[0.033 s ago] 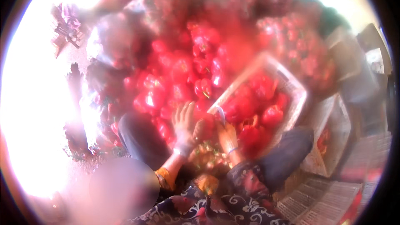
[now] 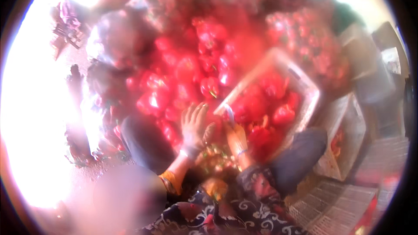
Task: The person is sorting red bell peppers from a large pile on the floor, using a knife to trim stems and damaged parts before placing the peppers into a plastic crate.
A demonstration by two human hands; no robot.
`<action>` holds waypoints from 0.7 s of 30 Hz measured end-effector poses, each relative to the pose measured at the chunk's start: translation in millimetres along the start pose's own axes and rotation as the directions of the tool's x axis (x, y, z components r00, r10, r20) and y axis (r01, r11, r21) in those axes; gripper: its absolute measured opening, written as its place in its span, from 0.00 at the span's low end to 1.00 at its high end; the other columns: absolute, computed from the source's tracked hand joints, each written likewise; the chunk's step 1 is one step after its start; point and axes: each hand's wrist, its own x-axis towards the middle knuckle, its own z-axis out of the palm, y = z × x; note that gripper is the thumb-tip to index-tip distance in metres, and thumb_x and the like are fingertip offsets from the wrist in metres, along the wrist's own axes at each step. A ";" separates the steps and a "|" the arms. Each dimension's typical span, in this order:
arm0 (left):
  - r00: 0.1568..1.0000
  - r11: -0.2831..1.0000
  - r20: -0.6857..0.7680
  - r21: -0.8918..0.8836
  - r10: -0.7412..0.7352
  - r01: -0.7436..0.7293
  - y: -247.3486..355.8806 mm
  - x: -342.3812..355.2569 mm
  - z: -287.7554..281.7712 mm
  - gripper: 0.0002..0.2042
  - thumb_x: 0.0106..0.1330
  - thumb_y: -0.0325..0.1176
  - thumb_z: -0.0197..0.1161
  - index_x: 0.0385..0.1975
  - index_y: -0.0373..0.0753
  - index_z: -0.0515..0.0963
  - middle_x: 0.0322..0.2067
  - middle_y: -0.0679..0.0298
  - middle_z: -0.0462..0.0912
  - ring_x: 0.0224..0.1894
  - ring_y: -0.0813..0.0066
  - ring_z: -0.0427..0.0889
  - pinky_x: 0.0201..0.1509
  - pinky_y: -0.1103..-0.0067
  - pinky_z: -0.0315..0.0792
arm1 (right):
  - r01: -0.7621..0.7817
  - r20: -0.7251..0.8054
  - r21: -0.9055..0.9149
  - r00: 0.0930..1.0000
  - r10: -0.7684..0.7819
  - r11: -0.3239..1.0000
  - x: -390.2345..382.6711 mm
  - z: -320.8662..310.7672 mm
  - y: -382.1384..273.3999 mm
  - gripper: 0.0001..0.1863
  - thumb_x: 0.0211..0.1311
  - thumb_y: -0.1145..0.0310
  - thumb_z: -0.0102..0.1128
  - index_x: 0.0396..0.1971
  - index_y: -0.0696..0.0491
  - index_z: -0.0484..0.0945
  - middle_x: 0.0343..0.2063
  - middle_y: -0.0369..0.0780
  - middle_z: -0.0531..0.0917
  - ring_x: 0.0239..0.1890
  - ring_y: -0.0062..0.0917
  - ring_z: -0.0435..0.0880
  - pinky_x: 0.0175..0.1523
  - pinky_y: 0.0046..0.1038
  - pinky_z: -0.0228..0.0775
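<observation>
- Red peppers [image 2: 210, 87], and here they are, heaped just beyond the two hands, with more in the pale crate [image 2: 310, 109] to the right.
- A tiny change: the left hand [image 2: 192, 126] sits a touch farther right against the heap, so the space between the hands looks narrower.
- I'd read that as a small adjustment at the same working spot, nothing bigger.
- The left grip has its fingers spread; a blurred reddish shape [image 2: 210, 132] shows beside it, and I can't tell whether they touch.
- The right hand [image 2: 236, 139] has its grip closed round a small blade [image 2: 230, 113], which points up beside the crate's near corner.
- Against the earlier frame, the whole view slides slightly up; heap, crate and blade otherwise match.
</observation>
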 end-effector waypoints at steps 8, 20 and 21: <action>0.990 0.954 0.036 0.266 0.137 -0.141 5.6 -3.1 25.3 0.28 0.64 0.48 0.59 0.62 0.40 0.72 0.52 0.53 0.78 0.56 0.50 0.75 0.65 0.53 0.64 | 0.056 -0.055 0.179 0.997 -0.047 0.982 20.0 15.0 41.6 0.14 0.70 0.62 0.59 0.42 0.58 0.85 0.32 0.34 0.84 0.34 0.16 0.76 0.40 0.24 0.70; 0.960 0.961 0.126 0.150 -0.252 0.232 -25.5 53.5 73.3 0.11 0.68 0.43 0.54 0.35 0.44 0.79 0.31 0.54 0.83 0.38 0.49 0.80 0.41 0.58 0.73 | -0.030 -0.196 0.300 0.976 0.093 0.953 35.4 34.0 42.3 0.18 0.67 0.60 0.61 0.34 0.63 0.83 0.24 0.41 0.83 0.27 0.22 0.76 0.33 0.33 0.68; 0.954 0.953 0.099 0.139 -0.284 0.269 -29.1 51.6 69.9 0.12 0.68 0.43 0.54 0.34 0.43 0.80 0.30 0.54 0.82 0.36 0.49 0.80 0.40 0.58 0.73 | -0.145 -0.225 0.202 0.956 0.190 0.969 23.3 29.3 -1.8 0.20 0.66 0.58 0.62 0.32 0.64 0.82 0.22 0.43 0.82 0.24 0.24 0.76 0.31 0.35 0.66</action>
